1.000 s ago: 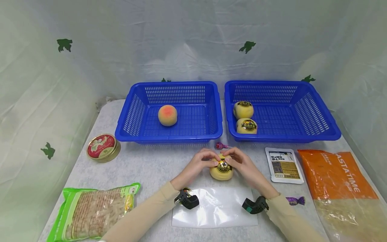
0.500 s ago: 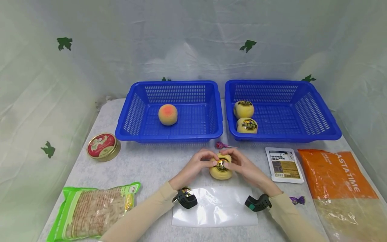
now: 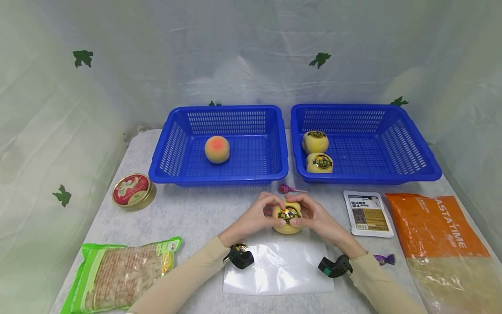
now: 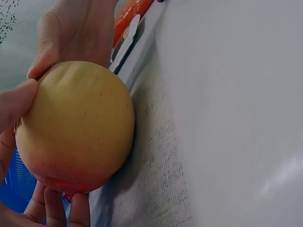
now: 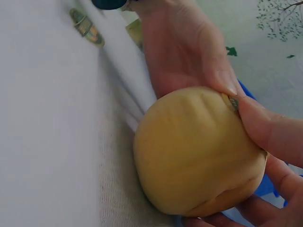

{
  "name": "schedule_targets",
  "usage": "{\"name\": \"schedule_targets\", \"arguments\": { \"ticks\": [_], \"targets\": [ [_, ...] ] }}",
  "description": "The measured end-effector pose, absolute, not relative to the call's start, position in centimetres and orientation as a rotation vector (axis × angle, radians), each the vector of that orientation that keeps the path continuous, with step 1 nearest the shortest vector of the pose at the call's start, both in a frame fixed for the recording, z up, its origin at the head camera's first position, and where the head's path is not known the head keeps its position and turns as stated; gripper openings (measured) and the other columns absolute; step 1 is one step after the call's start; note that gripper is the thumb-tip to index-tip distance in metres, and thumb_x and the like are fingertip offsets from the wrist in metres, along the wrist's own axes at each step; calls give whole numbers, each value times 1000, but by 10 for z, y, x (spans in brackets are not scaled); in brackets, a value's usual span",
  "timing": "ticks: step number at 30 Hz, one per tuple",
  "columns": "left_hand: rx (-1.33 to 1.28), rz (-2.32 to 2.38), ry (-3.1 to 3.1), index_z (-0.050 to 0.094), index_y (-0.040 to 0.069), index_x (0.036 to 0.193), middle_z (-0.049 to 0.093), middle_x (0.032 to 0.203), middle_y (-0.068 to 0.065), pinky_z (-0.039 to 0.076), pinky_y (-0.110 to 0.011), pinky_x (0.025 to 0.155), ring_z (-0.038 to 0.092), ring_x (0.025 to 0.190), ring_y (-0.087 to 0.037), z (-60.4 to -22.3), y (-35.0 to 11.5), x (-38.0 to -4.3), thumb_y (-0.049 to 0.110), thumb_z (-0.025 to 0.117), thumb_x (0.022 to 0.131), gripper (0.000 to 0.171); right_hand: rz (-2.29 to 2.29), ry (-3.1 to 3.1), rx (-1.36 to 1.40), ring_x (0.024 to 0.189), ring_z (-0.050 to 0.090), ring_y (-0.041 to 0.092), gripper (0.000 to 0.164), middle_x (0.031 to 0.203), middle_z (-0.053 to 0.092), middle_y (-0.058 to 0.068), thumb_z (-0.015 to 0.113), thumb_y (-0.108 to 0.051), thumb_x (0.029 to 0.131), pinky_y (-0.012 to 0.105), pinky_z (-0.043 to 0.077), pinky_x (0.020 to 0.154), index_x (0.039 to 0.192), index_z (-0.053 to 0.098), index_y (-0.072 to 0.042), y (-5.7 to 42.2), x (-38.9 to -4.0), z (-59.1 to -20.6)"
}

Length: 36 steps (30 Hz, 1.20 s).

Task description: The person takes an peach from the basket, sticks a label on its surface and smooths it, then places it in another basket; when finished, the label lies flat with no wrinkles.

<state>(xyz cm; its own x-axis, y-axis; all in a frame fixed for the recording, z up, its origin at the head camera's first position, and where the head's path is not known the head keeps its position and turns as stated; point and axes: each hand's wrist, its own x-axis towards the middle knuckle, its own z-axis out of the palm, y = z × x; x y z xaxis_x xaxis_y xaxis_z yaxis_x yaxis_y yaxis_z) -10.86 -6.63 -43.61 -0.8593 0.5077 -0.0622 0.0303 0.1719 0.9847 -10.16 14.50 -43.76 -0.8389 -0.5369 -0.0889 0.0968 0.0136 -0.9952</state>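
Observation:
Both hands hold a yellow peach (image 3: 285, 227) just above the middle of the table's near half. A black-and-gold sticker (image 3: 289, 213) lies on its upper face. My left hand (image 3: 255, 216) grips the peach from the left and my right hand (image 3: 322, 220) from the right. Both thumbs press at the sticker's lower edge, with fingers curled round the sides. In the left wrist view the peach (image 4: 78, 127) shows a red lower end; in the right wrist view its side (image 5: 199, 151) is plain yellow. Nearer me lies a glossy white sheet (image 3: 282, 270) with another sticker (image 3: 241, 247) at its upper left.
Behind stand two blue baskets: the left one (image 3: 219, 179) holds a peach (image 3: 217, 149), the right one (image 3: 372, 179) two stickered peaches (image 3: 319, 163). Around lie a lollipop (image 3: 285, 189), round tin (image 3: 133, 192), green-edged bag (image 3: 125, 274), white pouch (image 3: 368, 213), orange bag (image 3: 443, 235) and purple candy (image 3: 386, 259).
Both thumbs have slid down from the sticker's upper part to its lower edge. My fingers have spread further round the peach's sides. The peach has barely moved.

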Motion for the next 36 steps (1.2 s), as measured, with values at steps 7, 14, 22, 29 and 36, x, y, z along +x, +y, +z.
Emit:
{"name": "schedule_targets", "arguments": {
  "ticks": [7, 14, 22, 29, 36],
  "targets": [
    [474, 1750, 2071, 58, 6, 99, 40, 109, -7, 40, -35, 85, 43, 97, -20, -427, -66, -106, 9, 71, 76, 27, -1918, 1783, -440, 122, 35, 27, 38, 137, 32, 14, 52, -14, 92, 34, 34, 96, 127, 41, -3, 146, -103, -437],
    [495, 1791, 2055, 61, -3, 102, 47, 104, -7, 38, -36, 85, 43, 97, -23, -410, -67, -101, 5, 61, 84, 20, -1951, 1759, -436, 120, 37, 26, 38, 137, 32, 18, 50, -11, 92, 32, 34, 96, 126, 40, 0, 147, -103, -436],
    [665, 1723, 2142, 58, 11, 111, 37, 116, -3, 37, -41, 89, 35, 108, -20, -436, -66, -105, 12, 60, 86, 25, -1956, 1855, -514, 126, 29, 31, 39, 138, 33, 18, 45, -11, 94, 46, 22, 103, 130, 37, 1, 165, -100, -419],
    [757, 1498, 2220, 46, 33, 128, 22, 138, -7, 34, -40, 91, 19, 124, -14, -434, -67, -110, 27, 72, 76, 59, -1925, 2081, -442, 114, 47, 27, 37, 126, 43, 23, 41, -15, 97, 31, 41, 91, 131, 35, -2, 220, -98, -380],
    [838, 1394, 2281, 42, 36, 131, 26, 135, -5, 30, -44, 95, 23, 123, -15, -434, -64, -108, 30, 75, 73, 66, -1961, 2243, -205, 100, 57, 16, 39, 113, 55, 9, 41, -18, 97, 20, 46, 81, 134, 32, -12, 290, -102, -376]
  ]
}}
